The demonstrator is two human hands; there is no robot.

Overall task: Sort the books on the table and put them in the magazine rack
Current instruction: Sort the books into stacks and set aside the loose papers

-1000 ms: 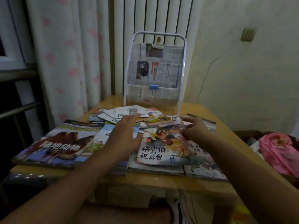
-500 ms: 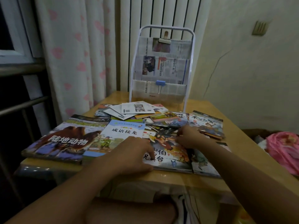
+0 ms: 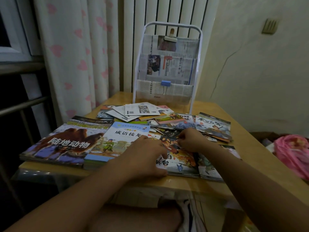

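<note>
Several books lie spread over a wooden table. My left hand holds the near left corner of an orange picture book, thumb at its front edge and fingers on the cover. My right hand pinches the same book near its top edge. A large camel book and a white-and-blue book lie to the left. A loose pile of thin booklets sits behind. The white magazine rack, lined with newspaper, stands upright at the table's back.
Another picture book lies at the right, over a small stack. A pink bag rests off the table's right side. A heart-print curtain and a radiator stand behind the rack. My knee shows under the table's front edge.
My left hand has drawn back from the booklet pile to the picture book's near corner. My right hand has shifted left onto the book's top. The head has moved closer.
</note>
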